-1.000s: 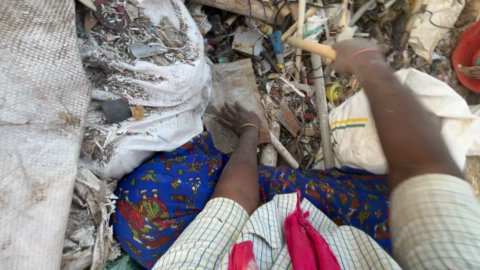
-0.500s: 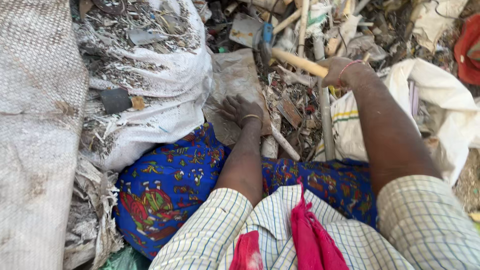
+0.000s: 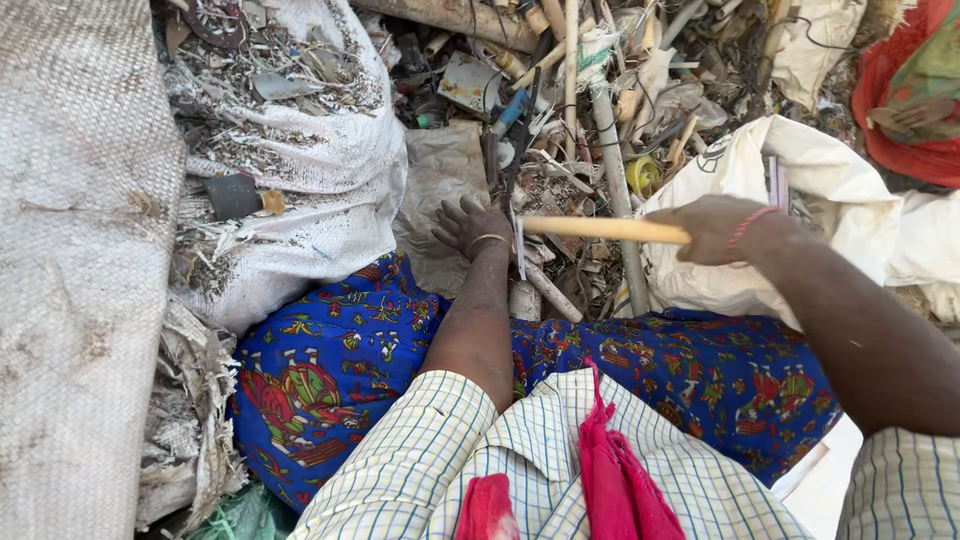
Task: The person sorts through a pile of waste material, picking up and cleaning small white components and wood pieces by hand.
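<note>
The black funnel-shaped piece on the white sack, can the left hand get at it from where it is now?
Probably yes. The left hand rests on the scrap beside the white sack, and the black piece lies exposed on top, to its left. Nothing covers it, though the sack's bulge lies between, so the arm would need to stretch.

The wooden-handled hammer (image 3: 600, 229) has been swung down from its raised position over the scrap pile (image 3: 600, 120) and is now held level, its head brought close beside the left hand (image 3: 470, 225). The right hand (image 3: 715, 228) has been lowered with it, toward the white sack (image 3: 800, 170).
</note>
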